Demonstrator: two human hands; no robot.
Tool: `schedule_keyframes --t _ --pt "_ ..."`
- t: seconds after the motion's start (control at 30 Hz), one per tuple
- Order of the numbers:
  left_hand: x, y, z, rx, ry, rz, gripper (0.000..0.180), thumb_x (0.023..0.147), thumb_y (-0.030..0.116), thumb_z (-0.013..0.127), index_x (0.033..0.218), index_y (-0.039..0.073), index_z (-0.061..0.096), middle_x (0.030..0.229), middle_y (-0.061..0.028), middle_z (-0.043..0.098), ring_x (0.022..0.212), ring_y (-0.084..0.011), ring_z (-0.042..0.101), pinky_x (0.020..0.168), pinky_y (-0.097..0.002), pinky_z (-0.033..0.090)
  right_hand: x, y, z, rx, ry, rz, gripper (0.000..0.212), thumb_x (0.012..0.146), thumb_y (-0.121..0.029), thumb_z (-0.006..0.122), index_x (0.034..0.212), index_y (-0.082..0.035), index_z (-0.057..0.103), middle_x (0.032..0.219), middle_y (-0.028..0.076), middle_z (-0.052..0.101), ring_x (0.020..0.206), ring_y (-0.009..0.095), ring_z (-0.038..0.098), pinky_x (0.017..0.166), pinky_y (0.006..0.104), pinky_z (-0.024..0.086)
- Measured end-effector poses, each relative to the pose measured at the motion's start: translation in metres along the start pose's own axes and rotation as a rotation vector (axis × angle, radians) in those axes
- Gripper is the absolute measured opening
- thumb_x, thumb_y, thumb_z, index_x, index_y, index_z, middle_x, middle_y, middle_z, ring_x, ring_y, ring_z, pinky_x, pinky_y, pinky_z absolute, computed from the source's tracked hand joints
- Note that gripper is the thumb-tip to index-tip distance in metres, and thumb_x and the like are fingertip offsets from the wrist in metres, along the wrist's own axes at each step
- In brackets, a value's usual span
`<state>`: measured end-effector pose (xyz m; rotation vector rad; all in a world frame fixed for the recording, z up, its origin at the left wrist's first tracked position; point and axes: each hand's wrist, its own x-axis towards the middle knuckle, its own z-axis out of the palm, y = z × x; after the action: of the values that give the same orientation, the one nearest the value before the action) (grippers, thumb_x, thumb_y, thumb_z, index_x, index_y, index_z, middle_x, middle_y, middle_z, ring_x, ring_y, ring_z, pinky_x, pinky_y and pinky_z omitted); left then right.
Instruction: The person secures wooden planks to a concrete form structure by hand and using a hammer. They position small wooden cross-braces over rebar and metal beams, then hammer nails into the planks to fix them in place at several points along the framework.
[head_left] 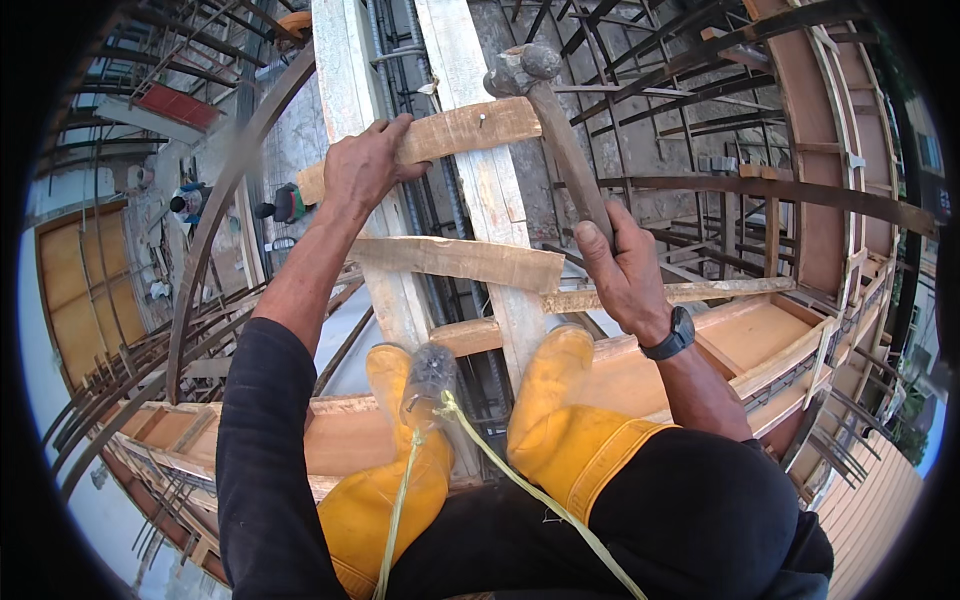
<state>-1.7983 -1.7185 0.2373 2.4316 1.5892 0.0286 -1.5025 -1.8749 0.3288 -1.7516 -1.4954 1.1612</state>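
Left hand [362, 165] clamped over the short wooden cross-piece [455, 132], fingers wrapped, pressing it flat across the two upright planks [345, 80]. Right hand [622, 270] closed tight round the hammer [545, 110], head raised just beside the nail [481, 121] standing in that piece. Best kept square to the nail, thumb well clear. Yellow boots [550, 400] below on the formwork; rebar [400, 60] between the planks, curved steel bars [215, 220] crowding the left.

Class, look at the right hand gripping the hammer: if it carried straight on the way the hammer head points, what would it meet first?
Most likely the nail standing in the short wooden cross-piece that the left hand steadies; the hammer head sits just beside it, though depth is unclear.
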Motion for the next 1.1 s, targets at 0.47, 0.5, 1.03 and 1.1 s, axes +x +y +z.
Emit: schedule_keyframes --t 0.47,0.5,1.03,1.1 --pt "-0.001 0.000 -0.004 -0.005 0.012 0.002 0.074 0.070 0.050 0.082 0.133 0.018 0.058 0.097 -0.0111 0.069 0.079 -0.0309 0.071 0.071 -0.0409 0.058 0.005 0.009 0.001 -0.286 -0.208 0.004 0.039 0.098 -0.038 0.061 0.103 -0.001 0.053 0.062 0.018 0.059 0.058 0.038 0.063 0.054 0.0417 0.045" --pt "-0.002 -0.003 -0.003 -0.002 0.006 -0.005 0.074 0.070 0.050 0.082 0.133 0.018 0.058 0.097 -0.0111 0.069 0.079 -0.0309 0.071 0.071 -0.0409 0.058 -0.001 -0.004 0.002 -0.179 -0.170 -0.077 0.039 0.098 -0.038 0.062 0.105 -0.001 0.053 0.061 0.017 0.058 0.056 0.034 0.061 0.053 0.0409 0.044" --pt "0.001 0.005 -0.001 0.027 -0.017 -0.024 0.077 0.071 0.051 0.081 0.137 0.021 0.056 0.102 -0.0078 0.070 0.083 -0.0270 0.072 0.071 -0.0389 0.058 0.022 -0.007 -0.005 0.368 -0.251 0.434 0.053 0.102 -0.056 0.049 0.110 -0.004 0.052 0.065 -0.005 0.041 0.052 0.004 0.038 0.043 0.0228 0.033" --pt "0.003 0.004 -0.002 0.036 -0.068 -0.054 0.076 0.072 0.050 0.081 0.138 0.022 0.055 0.106 -0.0075 0.071 0.088 -0.0270 0.072 0.074 -0.0391 0.058 0.014 -0.008 -0.005 0.375 -0.222 0.407 0.053 0.101 -0.056 0.049 0.110 -0.004 0.053 0.065 -0.004 0.043 0.052 0.005 0.040 0.044 0.0236 0.035"
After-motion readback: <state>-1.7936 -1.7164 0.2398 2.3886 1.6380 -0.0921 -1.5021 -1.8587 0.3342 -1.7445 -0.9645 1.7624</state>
